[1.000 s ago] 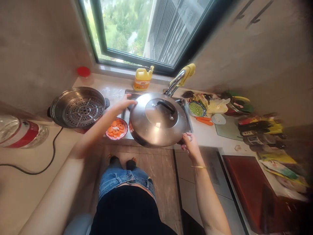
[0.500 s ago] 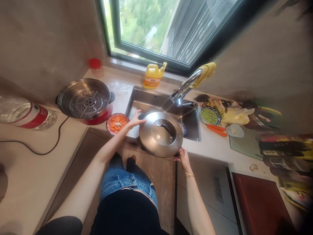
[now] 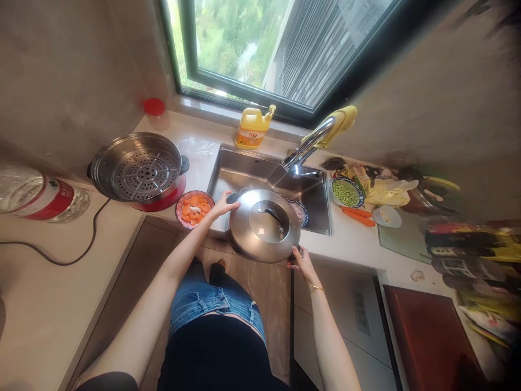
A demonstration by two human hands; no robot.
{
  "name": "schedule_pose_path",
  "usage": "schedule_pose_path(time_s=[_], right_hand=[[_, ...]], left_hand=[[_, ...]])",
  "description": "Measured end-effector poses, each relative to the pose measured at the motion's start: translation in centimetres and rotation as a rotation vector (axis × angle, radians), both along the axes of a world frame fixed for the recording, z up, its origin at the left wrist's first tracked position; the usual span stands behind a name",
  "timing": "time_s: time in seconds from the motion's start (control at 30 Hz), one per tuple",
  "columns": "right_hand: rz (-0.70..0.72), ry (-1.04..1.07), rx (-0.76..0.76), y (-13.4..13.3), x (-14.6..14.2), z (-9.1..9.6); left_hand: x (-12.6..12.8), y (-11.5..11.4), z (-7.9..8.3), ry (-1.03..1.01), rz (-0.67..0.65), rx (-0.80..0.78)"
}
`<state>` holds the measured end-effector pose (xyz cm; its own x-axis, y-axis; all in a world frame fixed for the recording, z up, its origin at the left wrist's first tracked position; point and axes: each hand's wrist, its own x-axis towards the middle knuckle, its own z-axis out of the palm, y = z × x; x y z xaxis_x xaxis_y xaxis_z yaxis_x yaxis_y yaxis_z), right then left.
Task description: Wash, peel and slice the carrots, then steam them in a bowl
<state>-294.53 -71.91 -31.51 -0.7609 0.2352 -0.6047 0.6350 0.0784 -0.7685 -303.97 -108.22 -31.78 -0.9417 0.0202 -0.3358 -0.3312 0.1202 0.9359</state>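
I hold a covered steel pot [image 3: 244, 231] with a glass-centred lid and black knob over the front edge of the sink [image 3: 248, 172]. My left hand [image 3: 225, 205] grips the pot's left side handle. My right hand [image 3: 298, 259] grips its right side handle near the counter edge. A small red bowl of carrot slices [image 3: 194, 208] sits on the counter just left of my left hand.
A steamer pot with a perforated tray [image 3: 136, 169] stands on a red base at the left, its black cord [image 3: 61, 259] trailing over the counter. Faucet [image 3: 307, 146], yellow detergent bottle [image 3: 252, 127], bowl of green beans [image 3: 345, 191], carrots [image 3: 358, 214] and clutter lie right. A plastic bottle [image 3: 40, 195] lies far left.
The pot has come down and nearer to me, from over the sink to its front edge, with both hands still on its handles. In the last half second it barely moved.
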Motion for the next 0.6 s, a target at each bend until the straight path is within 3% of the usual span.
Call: schedule_pose_path(time_s=[0.07, 0.17, 0.23, 0.37, 0.47, 0.6], right_hand=[[0.013, -0.002, -0.011, 0.1, 0.0, 0.1], [0.026, -0.010, -0.011, 0.3, 0.0, -0.1], [0.036, -0.014, -0.006, 0.5, 0.0, -0.3], [0.048, -0.023, -0.010, 0.8, 0.0, -0.8], [0.057, -0.022, -0.018, 0.8, 0.1, -0.9], [0.072, -0.012, -0.010, 0.8, 0.2, -0.8]], left_hand=[[0.3, -0.1, 0.1, 0.047, 0.090, -0.029], [3.1, -1.1, 0.2, 0.193, 0.366, -0.111], [6.6, -2.3, -0.2, 0.233, 0.586, -0.192], [14.2, -4.9, -2.2, 0.071, 1.000, -0.452], [16.2, -5.9, -3.9, -0.072, 0.986, -0.380], [14.4, -6.4, -4.7, -0.092, 0.708, -0.128]])
